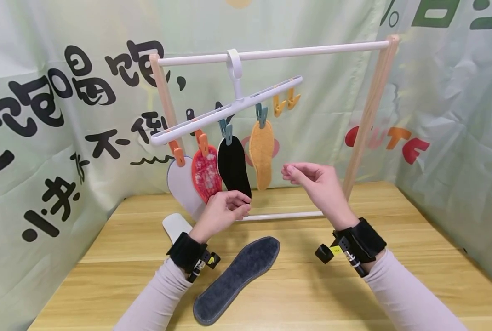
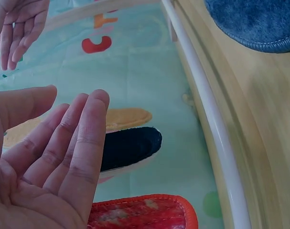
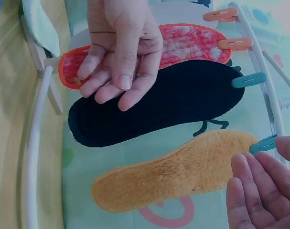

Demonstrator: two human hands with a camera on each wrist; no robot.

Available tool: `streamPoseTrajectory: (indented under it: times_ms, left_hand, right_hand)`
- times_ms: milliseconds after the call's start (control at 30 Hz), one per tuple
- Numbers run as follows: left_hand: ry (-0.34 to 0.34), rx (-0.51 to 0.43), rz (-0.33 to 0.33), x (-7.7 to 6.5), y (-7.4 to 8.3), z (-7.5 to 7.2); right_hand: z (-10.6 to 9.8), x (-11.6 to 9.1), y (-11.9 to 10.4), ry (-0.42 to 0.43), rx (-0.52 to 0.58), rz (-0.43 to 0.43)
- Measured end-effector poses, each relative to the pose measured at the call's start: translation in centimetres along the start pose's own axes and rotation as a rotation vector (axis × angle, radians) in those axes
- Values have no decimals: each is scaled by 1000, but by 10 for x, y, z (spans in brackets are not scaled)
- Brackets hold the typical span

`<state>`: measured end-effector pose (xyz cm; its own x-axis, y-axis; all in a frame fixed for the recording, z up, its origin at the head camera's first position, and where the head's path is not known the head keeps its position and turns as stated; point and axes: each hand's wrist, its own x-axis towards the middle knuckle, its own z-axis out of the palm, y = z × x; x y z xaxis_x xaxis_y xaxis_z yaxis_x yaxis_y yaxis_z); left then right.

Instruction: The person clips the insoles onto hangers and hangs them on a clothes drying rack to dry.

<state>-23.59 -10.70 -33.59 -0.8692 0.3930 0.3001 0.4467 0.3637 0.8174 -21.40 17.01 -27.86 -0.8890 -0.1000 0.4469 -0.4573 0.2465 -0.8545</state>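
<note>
Near the toe of the hanging black insole (image 1: 234, 165), my left hand (image 1: 223, 209) holds nothing, its fingers loosely bent. My right hand (image 1: 314, 184) is raised to the right of the yellow fuzzy insole (image 1: 261, 154), also empty, with relaxed fingers. Teal clothespins (image 1: 228, 134) grip the black and yellow insoles by their upper ends. Further left, orange clothespins (image 1: 203, 145) hold a red-and-white patterned insole (image 3: 192, 45) and a white insole (image 1: 184, 184). All hang from a tilted white clip hanger (image 1: 237, 106). On the table below lies a dark grey insole (image 1: 237, 280).
The hanger hooks over the white top bar (image 1: 312, 49) of a wooden-sided rack (image 1: 370, 110). Yellow clothespins (image 1: 279, 106) dangle bare at its right end. A low white bar (image 1: 287, 216) crosses behind the hands. A white insole-like piece (image 1: 176, 226) lies on the table by the left wrist.
</note>
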Motion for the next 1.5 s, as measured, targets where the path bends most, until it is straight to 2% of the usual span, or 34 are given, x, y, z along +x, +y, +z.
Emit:
streamPoseTrajectory:
  times_ms: [500, 800, 1167, 1367, 1500]
  left_hand:
    - [-35, 27, 1, 0, -1, -1]
    - [-67, 23, -27, -1, 1, -2]
    - [-105, 37, -46, -2, 0, -2]
    - [-120, 44, -47, -3, 2, -1]
    - [-136, 53, -39, -3, 2, -1]
  right_hand:
    - [5, -19, 11, -103, -88, 64]
    - [3, -29, 16, -151, -135, 120]
    - [3, -40, 26, -177, -122, 94]
    - [7, -46, 30, -235, -73, 124]
    - [10, -50, 33, -277, -79, 128]
